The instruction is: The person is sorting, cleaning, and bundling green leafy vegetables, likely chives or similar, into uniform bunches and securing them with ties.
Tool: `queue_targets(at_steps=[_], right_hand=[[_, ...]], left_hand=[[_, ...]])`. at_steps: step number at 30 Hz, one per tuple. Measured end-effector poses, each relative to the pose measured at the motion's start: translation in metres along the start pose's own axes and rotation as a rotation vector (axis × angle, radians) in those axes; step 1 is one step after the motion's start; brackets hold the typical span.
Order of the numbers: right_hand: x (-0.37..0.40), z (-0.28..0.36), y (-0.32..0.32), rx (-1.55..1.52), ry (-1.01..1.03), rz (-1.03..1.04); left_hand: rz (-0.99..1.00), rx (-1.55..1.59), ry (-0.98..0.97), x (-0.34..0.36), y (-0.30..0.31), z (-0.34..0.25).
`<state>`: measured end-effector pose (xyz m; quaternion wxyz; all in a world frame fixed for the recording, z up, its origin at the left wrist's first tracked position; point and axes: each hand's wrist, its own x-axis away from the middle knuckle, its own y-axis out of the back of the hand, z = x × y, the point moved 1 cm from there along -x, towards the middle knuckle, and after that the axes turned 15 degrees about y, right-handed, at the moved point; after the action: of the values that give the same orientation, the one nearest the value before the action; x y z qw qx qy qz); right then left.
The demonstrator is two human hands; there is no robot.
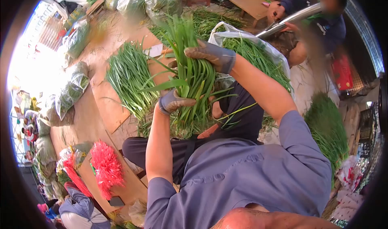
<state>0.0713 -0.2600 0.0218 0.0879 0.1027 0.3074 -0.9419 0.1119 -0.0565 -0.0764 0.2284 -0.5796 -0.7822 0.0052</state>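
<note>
In front of me, a loose bunch of garlic chives (194,77) stands between my two gloved hands, its long green leaves fanning upward and some drooping at the sides. My left hand (176,102) grips the lower part, fingers wrapped round the stems. Higher up, my right hand (212,55) is closed about the leaves from the right side. A neat pile of chives (131,77) lies on a board left of the bunch. To the right, more chives (254,55) fill an open white plastic bag (221,34). The fingertips behind the leaves are partly hidden.
Red plastic strips (107,168) and a dark phone (116,201) lie on a low wooden board at lower left. Filled bags (72,85) line the left side. Another chive heap (326,124) is at right. A co-worker (319,23) sits at upper right near a stool (252,5).
</note>
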Motion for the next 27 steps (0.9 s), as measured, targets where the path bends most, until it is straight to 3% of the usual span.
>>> queue_targets(at_steps=[4, 7, 9, 12, 15, 16, 18, 20, 23, 26, 27], right_hand=[[0.004, 0.003, -0.005, 0.246, -0.01, 0.005], [0.001, -0.015, 0.0, -0.015, -0.024, -0.047], [0.006, -0.015, -0.01, 0.061, 0.016, -0.159], [0.016, -0.042, -0.008, 0.138, 0.161, -0.28], [0.04, -0.127, 0.023, 0.408, 0.363, -0.352], [0.049, -0.171, 0.042, 0.538, 0.368, -0.388], [0.075, -0.275, 0.102, 0.781, 0.019, -0.472], [0.077, -0.313, 0.129, 0.914, -0.378, -0.503], [0.071, -0.319, 0.113, 0.465, 0.37, -0.449], [0.072, -0.348, 0.17, 1.266, -0.092, -0.191], [0.066, -0.343, 0.165, 0.844, 0.039, -0.222]], left_hand=[[-0.138, -0.075, -0.003, 0.003, 0.001, 0.005], [-0.168, -0.149, 0.075, 0.009, 0.003, 0.005], [-0.118, -0.117, 0.043, 0.022, -0.002, -0.003], [-0.412, -0.245, -0.265, 0.032, 0.025, 0.047], [-0.813, 0.057, -0.227, 0.082, 0.016, 0.061], [-0.858, 0.196, -0.24, 0.093, 0.017, 0.07], [-0.962, 0.231, -0.241, 0.106, 0.017, 0.092], [-1.009, 0.243, -0.243, 0.119, 0.018, 0.103], [-1.02, 0.3, -0.17, 0.137, 0.003, 0.104], [-0.969, 0.267, -0.154, 0.13, 0.006, 0.12], [-0.971, 0.235, -0.148, 0.129, 0.008, 0.122]])
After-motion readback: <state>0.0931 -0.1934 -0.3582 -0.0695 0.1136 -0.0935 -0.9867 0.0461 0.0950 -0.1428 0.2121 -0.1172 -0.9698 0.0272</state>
